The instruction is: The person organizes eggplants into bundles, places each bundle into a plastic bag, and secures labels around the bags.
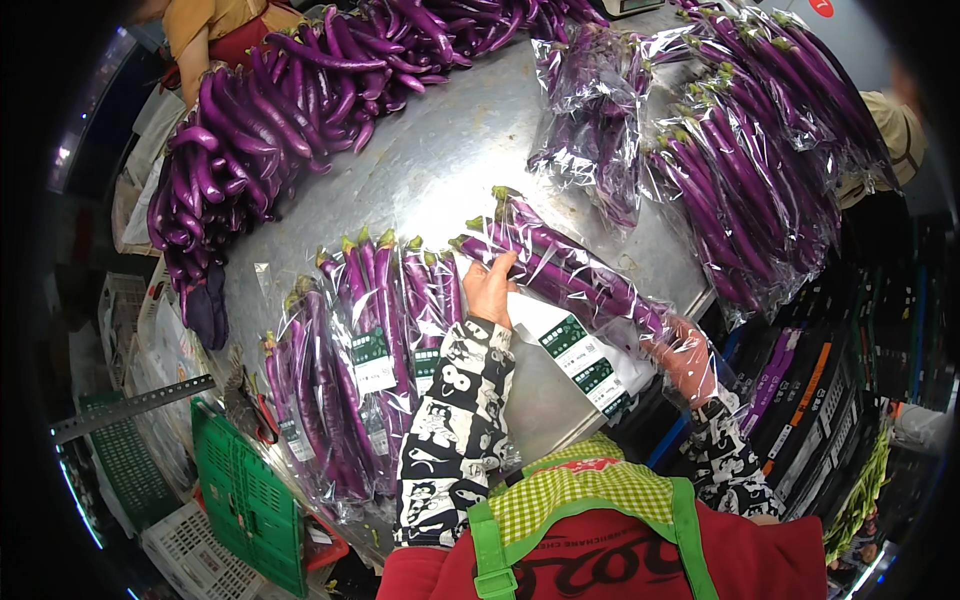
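The long purple eggplants (pixel 570 265) lie in a bunch slantwise between the two hands, stems by the left one and tips by the right. The left hand (pixel 487 292) has its thumb against the lower eggplant near the stem; its other fingers are mostly hidden, but it seems to pinch the bunch there. The right hand (pixel 687 362) is at the tips with clear film (pixel 722 385) over or around it; I cannot tell whether it grips the eggplants or only the film.

If it holds only film, the bunch could slip, or the thin plastic could tear under the pull. The right hand is at the edge of the metal desk (pixel 540 410), so a lost hold there might drop the tips towards the black crates (pixel 800 410) beyond it.

Just below the bunch, between the hands, lies a strip of green-and-white labels (pixel 580 362); dragging the bag over it could crease the strip or shift it off the edge.

Left of the left hand, bagged eggplants (pixel 385 290) lie close to that forearm, and a careless sweep of the sleeve (pixel 455 410) might scuff their labels or push them out of line
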Demonstrator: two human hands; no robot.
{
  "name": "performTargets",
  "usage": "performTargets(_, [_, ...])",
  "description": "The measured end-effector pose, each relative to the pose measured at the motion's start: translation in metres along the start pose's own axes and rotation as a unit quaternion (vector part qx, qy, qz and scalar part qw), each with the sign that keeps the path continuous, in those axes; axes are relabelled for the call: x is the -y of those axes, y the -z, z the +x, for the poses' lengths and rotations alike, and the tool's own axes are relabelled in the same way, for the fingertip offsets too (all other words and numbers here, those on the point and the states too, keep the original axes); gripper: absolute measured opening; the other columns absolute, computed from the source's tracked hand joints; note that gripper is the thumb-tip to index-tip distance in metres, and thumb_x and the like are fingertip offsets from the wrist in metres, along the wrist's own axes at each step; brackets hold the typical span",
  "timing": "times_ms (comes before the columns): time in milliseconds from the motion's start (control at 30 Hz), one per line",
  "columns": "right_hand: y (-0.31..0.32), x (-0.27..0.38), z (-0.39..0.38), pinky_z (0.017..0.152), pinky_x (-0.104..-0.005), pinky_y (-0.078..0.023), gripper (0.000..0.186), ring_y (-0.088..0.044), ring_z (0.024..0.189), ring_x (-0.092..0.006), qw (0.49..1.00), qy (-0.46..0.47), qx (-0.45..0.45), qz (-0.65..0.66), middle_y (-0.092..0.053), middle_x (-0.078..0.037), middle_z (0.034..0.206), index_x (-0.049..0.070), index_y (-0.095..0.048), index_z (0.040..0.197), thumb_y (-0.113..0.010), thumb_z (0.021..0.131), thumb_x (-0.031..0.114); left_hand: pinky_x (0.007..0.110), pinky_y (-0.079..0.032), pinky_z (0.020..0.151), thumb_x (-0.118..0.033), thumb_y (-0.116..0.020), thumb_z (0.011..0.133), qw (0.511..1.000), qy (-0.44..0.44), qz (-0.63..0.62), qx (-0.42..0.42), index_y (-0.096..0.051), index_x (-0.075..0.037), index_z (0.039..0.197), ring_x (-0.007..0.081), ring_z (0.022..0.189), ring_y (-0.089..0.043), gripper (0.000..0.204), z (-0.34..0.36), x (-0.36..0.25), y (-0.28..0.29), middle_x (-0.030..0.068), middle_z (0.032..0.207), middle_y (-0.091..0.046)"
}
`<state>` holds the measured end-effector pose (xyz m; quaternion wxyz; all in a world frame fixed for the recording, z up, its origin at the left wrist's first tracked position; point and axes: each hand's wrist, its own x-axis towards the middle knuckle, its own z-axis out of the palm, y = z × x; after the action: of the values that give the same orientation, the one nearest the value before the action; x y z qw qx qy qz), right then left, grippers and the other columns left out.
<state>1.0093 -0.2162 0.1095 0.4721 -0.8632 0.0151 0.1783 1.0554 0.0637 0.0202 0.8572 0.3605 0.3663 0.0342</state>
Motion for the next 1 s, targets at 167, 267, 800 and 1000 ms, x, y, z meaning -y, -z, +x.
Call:
performTargets(167, [-0.009,-0.04,0.003,0.08,-0.0357,-0.048,0.04,-0.058,0.095,-0.0301,0.977,0.172,-0.083,-0.095,-0.056,-0.015,0.111,0.003,-0.061,0.106,-0.054,0.067,-0.008,0.027,-0.03,0.037,-0.003,-0.063,0.078,0.999,0.037,-0.012,0.019,-0.051,-0.006,0.081,0.0094,0.038,-0.035,0.013,-0.007,-0.005,0.001,0.0006,0.06,-0.047])
performTargets(267, [-0.009,-0.043,0.009,0.083,-0.0358,-0.048,0.042,-0.057,0.101,-0.0295,0.979,0.174,-0.063,-0.089,-0.055,-0.016,0.114,0.004,-0.06,0.109,-0.052,0.069,-0.008,0.027,-0.03,0.038,-0.001,-0.062,0.077,0.998,0.048,-0.028,0.027,-0.053,-0.006,0.082,0.0085,0.039,-0.034,0.012,-0.005,-0.005,0.006,-0.0002,0.061,-0.048])
performTargets(800, [0.005,0.006,0.039,0.111,-0.0391,-0.025,0.063,-0.026,0.137,-0.0367,0.943,-0.019,0.106,-0.315,-0.024,-0.022,0.149,0.007,-0.036,0.139,-0.062,0.082,0.02,0.026,-0.043,0.047,-0.019,-0.074,0.08,0.99,0.062,0.02,0.122,-0.056,-0.002,0.101,0.0108,0.049,-0.051,0.033,-0.004,0.001,0.015,0.0017,0.069,-0.058])
performTargets(1000, [0.018,-0.029,0.036,0.099,-0.0443,-0.038,0.05,-0.05,0.114,-0.0399,0.894,0.169,0.055,-0.411,-0.039,-0.018,0.141,0.007,-0.047,0.128,-0.062,0.082,0.021,0.03,-0.048,0.085,-0.017,-0.07,0.084,0.961,0.025,0.165,0.22,-0.019,0.002,0.141,0.0172,0.09,-0.062,0.079,-0.054,0.048,-0.004,0.0137,0.1,-0.065])
